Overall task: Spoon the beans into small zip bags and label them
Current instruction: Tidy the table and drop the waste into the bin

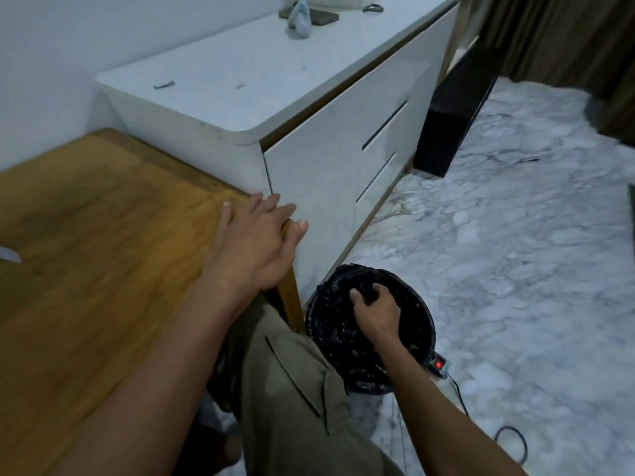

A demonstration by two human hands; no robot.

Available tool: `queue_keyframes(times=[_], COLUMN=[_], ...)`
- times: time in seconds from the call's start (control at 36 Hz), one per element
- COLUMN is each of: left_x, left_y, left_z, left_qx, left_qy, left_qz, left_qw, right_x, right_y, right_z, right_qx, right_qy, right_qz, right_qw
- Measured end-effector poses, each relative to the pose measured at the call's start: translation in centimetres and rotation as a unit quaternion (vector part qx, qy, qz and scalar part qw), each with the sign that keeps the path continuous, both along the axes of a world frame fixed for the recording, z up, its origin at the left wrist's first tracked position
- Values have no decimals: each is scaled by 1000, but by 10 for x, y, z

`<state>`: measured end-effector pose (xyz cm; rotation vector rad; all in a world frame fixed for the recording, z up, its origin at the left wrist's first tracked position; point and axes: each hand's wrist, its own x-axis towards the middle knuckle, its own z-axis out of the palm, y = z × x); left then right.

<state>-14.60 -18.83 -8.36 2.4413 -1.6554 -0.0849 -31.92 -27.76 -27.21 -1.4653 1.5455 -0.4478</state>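
Observation:
No beans, spoon or zip bags show in the head view. My left hand [256,238] rests on the right corner of the wooden table [103,269], fingers spread and straight, thumb over the edge. My right hand [376,309] reaches down into a black bin [424,324] lined with a black plastic bag, on the floor beside the table leg. Its fingers are curled into the dark plastic; I cannot make out what they hold. A white scrap [10,254] lies at the table's left edge.
A white drawer cabinet [326,159] stands right behind the table, with a phone [309,15] and a pale cloth [300,17] on top. A power strip with a red switch [439,365] and black cables lie on the marble floor [515,252]. My trouser leg [299,389] is below.

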Motion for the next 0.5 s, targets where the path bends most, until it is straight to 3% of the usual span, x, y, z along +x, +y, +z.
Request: queue_keyframes(times=[0.28, 0.5], left_x=[1, 5], left_y=[4, 34], left_z=[0, 12], left_qx=[-14, -148], left_qy=[17, 131], left_qz=[0, 55], left_qw=[1000, 979], right_x=[10, 26], right_y=[18, 56], right_z=[54, 159], right_qx=[-40, -182], right_qy=[-82, -216], right_qz=[-15, -26], right_qw=[996, 959])
